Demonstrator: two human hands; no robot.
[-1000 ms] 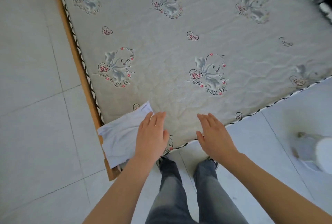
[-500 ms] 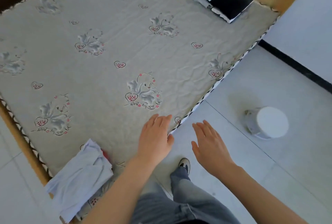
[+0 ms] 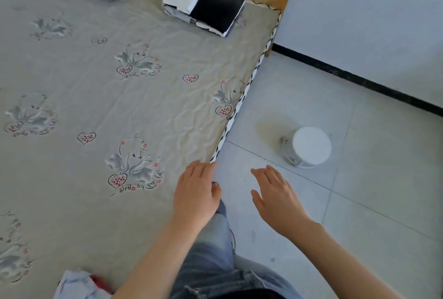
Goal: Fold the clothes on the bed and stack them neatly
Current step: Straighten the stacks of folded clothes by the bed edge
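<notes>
Both hands empty, fingers spread: left hand [image 3: 195, 194] over bed [image 3: 72, 179] edge, right hand [image 3: 278, 199] over floor. Crumpled pale-blue cloth garment [image 3: 76, 285], near corner: prob. soft, light; pinch corners/hem.

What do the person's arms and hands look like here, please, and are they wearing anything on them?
Both forearms are bare up to the frame's edge: no sleeves show. The left hand and right hand wear no gloves, and no rings, watch or bracelets are visible. Below them, faded blue-grey jeans show.

Pale tiled floor [image 3: 359, 203], white wall [image 3: 371, 23], blk skirting [image 3: 359, 80]
</notes>
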